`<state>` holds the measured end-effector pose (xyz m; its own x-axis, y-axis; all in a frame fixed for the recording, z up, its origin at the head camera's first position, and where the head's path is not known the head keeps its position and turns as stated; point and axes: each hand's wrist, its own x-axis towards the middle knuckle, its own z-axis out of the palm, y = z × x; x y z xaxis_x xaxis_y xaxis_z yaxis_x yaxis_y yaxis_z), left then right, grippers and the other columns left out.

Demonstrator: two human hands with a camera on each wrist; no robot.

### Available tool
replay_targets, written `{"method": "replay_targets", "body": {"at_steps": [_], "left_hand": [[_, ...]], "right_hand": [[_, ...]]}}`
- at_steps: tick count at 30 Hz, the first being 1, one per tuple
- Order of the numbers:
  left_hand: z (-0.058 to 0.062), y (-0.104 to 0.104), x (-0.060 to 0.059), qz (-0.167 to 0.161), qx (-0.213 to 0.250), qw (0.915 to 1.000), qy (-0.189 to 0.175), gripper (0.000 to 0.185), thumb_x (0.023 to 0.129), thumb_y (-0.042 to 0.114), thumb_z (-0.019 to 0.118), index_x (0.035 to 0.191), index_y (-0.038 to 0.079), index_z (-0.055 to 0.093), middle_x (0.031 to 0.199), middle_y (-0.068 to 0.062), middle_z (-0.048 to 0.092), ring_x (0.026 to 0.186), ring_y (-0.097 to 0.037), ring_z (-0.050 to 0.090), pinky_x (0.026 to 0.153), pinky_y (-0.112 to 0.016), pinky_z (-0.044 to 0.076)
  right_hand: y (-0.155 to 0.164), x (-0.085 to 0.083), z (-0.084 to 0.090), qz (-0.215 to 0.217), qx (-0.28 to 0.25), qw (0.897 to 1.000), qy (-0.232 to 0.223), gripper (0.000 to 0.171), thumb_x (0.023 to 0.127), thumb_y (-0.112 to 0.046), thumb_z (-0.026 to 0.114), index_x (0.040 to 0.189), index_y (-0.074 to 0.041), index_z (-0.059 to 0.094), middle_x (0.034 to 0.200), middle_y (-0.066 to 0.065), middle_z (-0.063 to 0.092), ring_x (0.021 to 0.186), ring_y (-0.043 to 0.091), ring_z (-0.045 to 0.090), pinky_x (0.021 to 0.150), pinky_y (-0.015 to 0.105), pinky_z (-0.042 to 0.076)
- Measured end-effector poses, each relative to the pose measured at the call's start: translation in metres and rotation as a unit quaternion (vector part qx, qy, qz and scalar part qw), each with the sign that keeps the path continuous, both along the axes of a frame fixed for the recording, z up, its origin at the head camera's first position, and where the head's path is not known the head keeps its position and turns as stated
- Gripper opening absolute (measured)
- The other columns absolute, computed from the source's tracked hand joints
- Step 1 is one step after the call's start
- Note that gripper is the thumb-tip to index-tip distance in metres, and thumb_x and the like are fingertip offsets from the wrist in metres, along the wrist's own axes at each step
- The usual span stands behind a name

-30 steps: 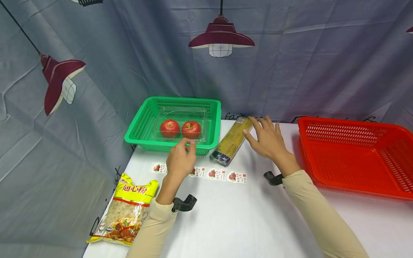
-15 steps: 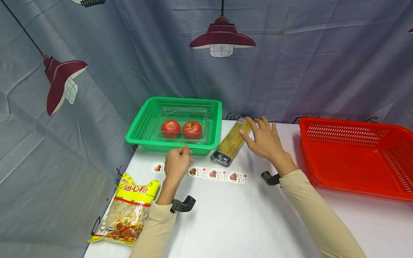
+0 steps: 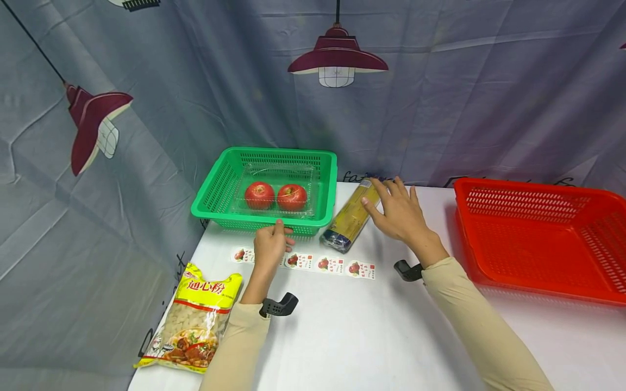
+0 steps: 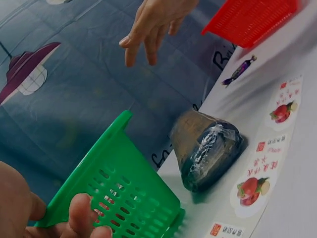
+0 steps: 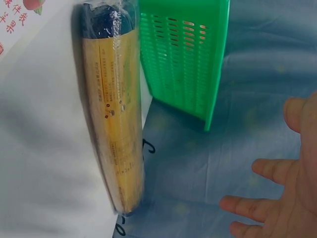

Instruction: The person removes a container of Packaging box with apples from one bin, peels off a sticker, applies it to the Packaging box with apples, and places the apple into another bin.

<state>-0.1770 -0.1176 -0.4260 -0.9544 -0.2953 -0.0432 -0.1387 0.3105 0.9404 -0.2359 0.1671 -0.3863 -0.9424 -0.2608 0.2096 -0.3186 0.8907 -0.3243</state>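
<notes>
My left hand (image 3: pixel 270 245) is at the front rim of the green basket (image 3: pixel 222 213). In the left wrist view its thumb and curled fingers (image 4: pixel 81 215) pinch the rim from both sides. Inside the basket lies a clear plastic box (image 3: pixel 281 171) with two red apples (image 3: pixel 259 195). My right hand (image 3: pixel 398 213) hovers with spread fingers beside a long, yellow and dark blue wrapped package (image 3: pixel 353 215), which lies slanted right of the basket. The right wrist view shows that hand (image 5: pixel 292 191) apart from the package (image 5: pixel 115 109), holding nothing.
A red basket (image 3: pixel 533 244) stands at the right. A strip of apple labels (image 3: pixel 330 264) lies before the green basket, partly behind my left hand. A yellow pasta bag (image 3: pixel 193 320) lies front left. A small purple-wrapped candy (image 4: pixel 239 71) lies near the red basket.
My left hand has come down from above the green basket's front edge and taken hold of the rim. The right hand has drifted slightly left, still spread.
</notes>
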Motion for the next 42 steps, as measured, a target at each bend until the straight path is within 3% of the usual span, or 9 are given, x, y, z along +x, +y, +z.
{"method": "replay_targets", "body": {"at_steps": [6,10,15,20,25,42], "left_hand": [[-0.002,0.0,-0.004,0.002,0.056,0.9982,-0.019,0.051,0.107,0.032,0.04,0.096,-0.006,0.073,0.067,-0.009,0.066,0.052,-0.015,0.06,0.049,-0.028,0.043],[-0.001,0.0,-0.006,0.001,0.08,0.9965,-0.025,0.051,0.107,0.031,0.04,0.098,-0.008,0.071,0.069,-0.013,0.065,0.052,-0.014,0.059,0.063,-0.041,0.051],[-0.001,0.001,-0.007,-0.005,0.107,0.9938,-0.031,0.05,0.107,0.03,0.04,0.101,-0.01,0.07,0.064,-0.009,0.059,0.054,-0.015,0.058,0.076,-0.051,0.05],[-0.002,0.001,-0.007,-0.006,0.12,0.9924,-0.029,0.048,0.108,0.029,0.039,0.101,-0.007,0.071,0.059,-0.002,0.054,0.054,-0.015,0.058,0.062,-0.038,0.049],[-0.002,0.001,-0.006,-0.006,0.126,0.9917,-0.026,0.048,0.108,0.029,0.039,0.101,-0.007,0.071,0.058,-0.001,0.052,0.054,-0.015,0.057,0.047,-0.023,0.036],[-0.002,0.0,-0.006,-0.013,0.14,0.9896,-0.028,0.049,0.108,0.031,0.038,0.099,-0.003,0.072,0.057,0.001,0.05,0.051,-0.012,0.056,0.046,-0.025,0.033]], "right_hand": [[-0.002,0.0,0.0,0.004,-0.004,1.0,-0.004,0.07,0.1,-0.059,0.038,0.153,-0.015,0.033,0.148,0.024,0.037,0.144,0.045,0.014,0.109,0.068,0.003],[-0.004,0.0,0.0,0.007,-0.008,1.0,-0.005,0.069,0.1,-0.059,0.038,0.153,-0.016,0.033,0.149,0.023,0.037,0.144,0.045,0.013,0.109,0.068,0.002],[-0.008,0.0,0.0,0.013,-0.01,1.0,-0.011,0.071,0.1,-0.06,0.037,0.154,-0.015,0.031,0.151,0.023,0.034,0.144,0.045,0.012,0.109,0.067,0.001],[-0.016,-0.001,0.0,0.02,-0.012,1.0,-0.014,0.069,0.1,-0.058,0.038,0.155,-0.016,0.03,0.153,0.021,0.032,0.144,0.045,0.012,0.11,0.067,0.0],[-0.026,0.0,0.002,0.026,-0.016,0.999,-0.012,0.07,0.099,-0.06,0.039,0.155,-0.018,0.031,0.153,0.019,0.032,0.144,0.044,0.014,0.11,0.067,0.002],[-0.075,-0.001,0.012,0.078,-0.001,0.997,-0.017,0.069,0.101,-0.058,0.037,0.156,-0.019,0.028,0.152,0.02,0.034,0.145,0.042,0.013,0.112,0.063,0.003]]}}
